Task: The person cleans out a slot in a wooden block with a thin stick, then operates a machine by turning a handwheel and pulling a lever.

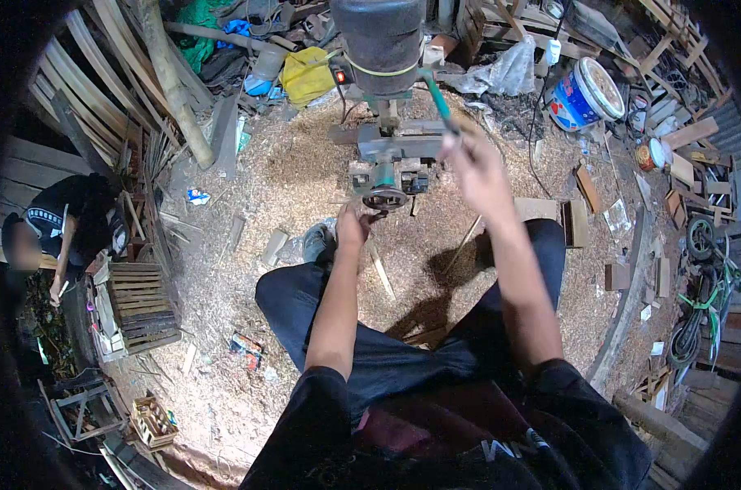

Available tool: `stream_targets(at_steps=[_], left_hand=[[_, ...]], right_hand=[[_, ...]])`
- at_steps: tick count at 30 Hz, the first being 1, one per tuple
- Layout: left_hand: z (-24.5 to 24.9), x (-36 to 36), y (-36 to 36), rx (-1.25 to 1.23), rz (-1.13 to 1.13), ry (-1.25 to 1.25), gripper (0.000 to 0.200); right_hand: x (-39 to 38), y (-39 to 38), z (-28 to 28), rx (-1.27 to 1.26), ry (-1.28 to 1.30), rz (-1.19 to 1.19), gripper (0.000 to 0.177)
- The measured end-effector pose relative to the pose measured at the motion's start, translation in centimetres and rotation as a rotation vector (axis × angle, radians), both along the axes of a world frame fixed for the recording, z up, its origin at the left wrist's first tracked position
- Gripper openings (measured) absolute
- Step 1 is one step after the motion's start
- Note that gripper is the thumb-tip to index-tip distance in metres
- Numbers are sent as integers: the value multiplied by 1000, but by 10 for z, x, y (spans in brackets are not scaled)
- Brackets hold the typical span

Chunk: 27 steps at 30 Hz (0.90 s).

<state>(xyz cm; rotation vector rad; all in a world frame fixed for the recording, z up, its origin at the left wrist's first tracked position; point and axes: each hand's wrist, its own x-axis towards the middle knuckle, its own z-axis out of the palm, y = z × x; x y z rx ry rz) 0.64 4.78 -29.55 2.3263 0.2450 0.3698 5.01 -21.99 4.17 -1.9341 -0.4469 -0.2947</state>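
In front of me stands a bench machine with a dark motor housing (377, 41), which looks like a drill or mortising machine. My right hand (478, 167), slightly blurred, is closed around the lower end of its green lever (438, 100). Below the head, a piece of wood (419, 147) lies across the machine's vise. My left hand (354, 227) is closed at the left lower rim of the handwheel (384, 198); its fingertips are partly hidden. A red lit switch (340, 76) shows on the machine's left side.
Wood shavings cover the floor (297, 163). A paint bucket (579, 98) and wood offcuts (587, 188) lie to the right, beside a small green bike (701, 302). A yellow sack (305, 75) lies behind. At left, another person (68, 220) bends near a slatted crate (142, 306).
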Motion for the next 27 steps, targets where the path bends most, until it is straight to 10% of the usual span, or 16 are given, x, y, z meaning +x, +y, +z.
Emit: stream_targets(at_steps=[4,9,16,20,23,27], left_hand=[[48,-18,-8,107,32,467,28],[54,-33,-17,170,120,530,23],[60,-35,-11,168,147,467,21],[47,-27,-3,138,163,530,20],[64,-23,-10,157,219,653,20],[32,-15,-2,155,152,613,25]], right_hand=[[39,25,115,419,-277,41,23],[120,40,153,294,-394,-160,37],[126,41,170,586,100,-117,64],[158,34,152,520,-67,-113,74],[134,25,142,576,-1,30,20],[86,27,75,445,-379,-10,45]])
